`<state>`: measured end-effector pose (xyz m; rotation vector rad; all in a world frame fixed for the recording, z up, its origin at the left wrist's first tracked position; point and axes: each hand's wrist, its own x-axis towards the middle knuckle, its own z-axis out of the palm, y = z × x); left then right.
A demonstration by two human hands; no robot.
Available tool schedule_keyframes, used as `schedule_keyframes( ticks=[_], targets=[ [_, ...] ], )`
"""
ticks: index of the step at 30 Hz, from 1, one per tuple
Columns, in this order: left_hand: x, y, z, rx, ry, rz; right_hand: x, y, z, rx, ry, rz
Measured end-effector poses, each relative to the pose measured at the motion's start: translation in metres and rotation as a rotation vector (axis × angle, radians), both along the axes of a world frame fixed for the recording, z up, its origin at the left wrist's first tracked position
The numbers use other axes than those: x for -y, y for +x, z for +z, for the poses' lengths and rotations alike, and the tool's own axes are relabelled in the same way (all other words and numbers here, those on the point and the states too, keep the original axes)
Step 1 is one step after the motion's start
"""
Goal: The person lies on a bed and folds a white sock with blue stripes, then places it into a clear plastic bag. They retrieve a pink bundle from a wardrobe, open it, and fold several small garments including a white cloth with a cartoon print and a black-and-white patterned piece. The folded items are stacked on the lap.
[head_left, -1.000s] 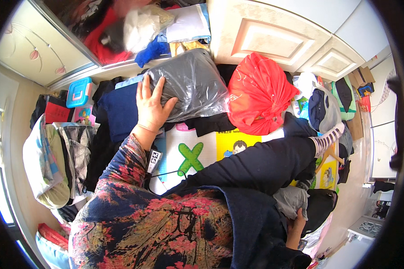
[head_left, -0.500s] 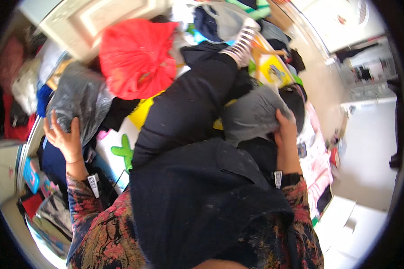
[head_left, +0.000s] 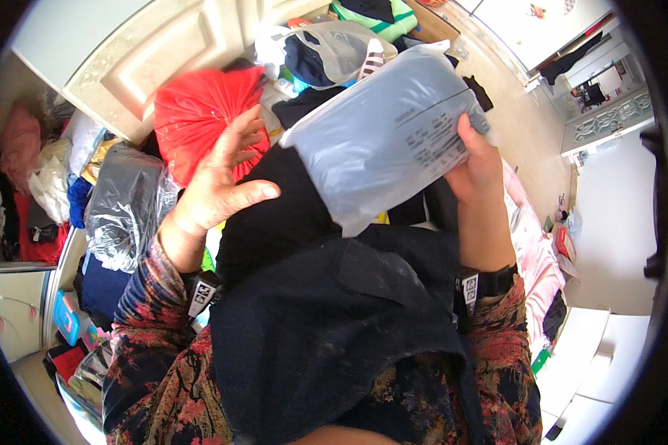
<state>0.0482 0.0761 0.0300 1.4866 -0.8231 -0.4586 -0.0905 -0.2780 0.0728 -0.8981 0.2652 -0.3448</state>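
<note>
My right hand (head_left: 473,163) grips the right edge of a translucent plastic bag (head_left: 386,130), its thumb on top. Something greyish-blue and soft-looking fills the bag, and small print covers its right part. Raised over my lap, the bag tilts up to the right. My left hand (head_left: 219,182) is in the air to the left of it, fingers spread and holding nothing. Behind that hand is a red plastic bag (head_left: 200,111), bunched and full. Beside my left forearm lies a clear plastic bag with dark contents (head_left: 122,204).
An open grey-white bag (head_left: 349,48) with dark cloth stands beyond my foot. Cream panelled doors (head_left: 156,70) rise at the far left, and a cupboard with bagged clothes (head_left: 48,178) is at the left. Pink cloth (head_left: 531,252) lies at my right, near white drawers (head_left: 579,363).
My right hand has lifted the bag up from beside my leg to above my lap. My left hand has left the clear bag at the left and moved inward.
</note>
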Motion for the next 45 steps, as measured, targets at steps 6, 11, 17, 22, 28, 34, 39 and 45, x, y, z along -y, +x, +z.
schedule_keyframes(
  ticks=[6, 11, 17, 22, 28, 34, 39, 45],
  targets=[
    [0.02, -0.003, 0.008, -0.471, -0.107, -0.315, -0.05, 0.015, -0.006, 0.156, -0.137, 0.233],
    [0.013, -0.018, 0.019, -0.491, -0.184, -0.188, -0.085, 0.026, -0.029, 0.062, 0.015, 0.315],
    [-0.033, -0.001, 0.061, -0.171, 0.126, -0.121, -0.09, 0.04, 0.002, -0.001, -0.481, 0.469],
    [-0.023, -0.011, 0.074, 0.545, 0.491, -0.246, -0.108, 0.049, 0.019, 0.082, -0.93, 0.55],
    [-0.086, -0.015, 0.071, 0.55, 0.363, 0.042, -0.121, 0.037, -0.007, -0.027, -1.108, 0.722],
    [-0.133, -0.063, 0.009, -0.298, 0.064, 0.257, -0.122, 0.041, -0.01, -0.023, -1.075, 0.663],
    [-0.118, -0.07, -0.017, -0.467, -0.399, 0.446, -0.119, 0.041, -0.01, -0.004, -1.161, 0.625],
    [-0.099, -0.057, 0.003, -0.443, -0.469, 0.444, -0.117, 0.04, 0.003, -0.009, -1.294, 0.609]
  ],
)
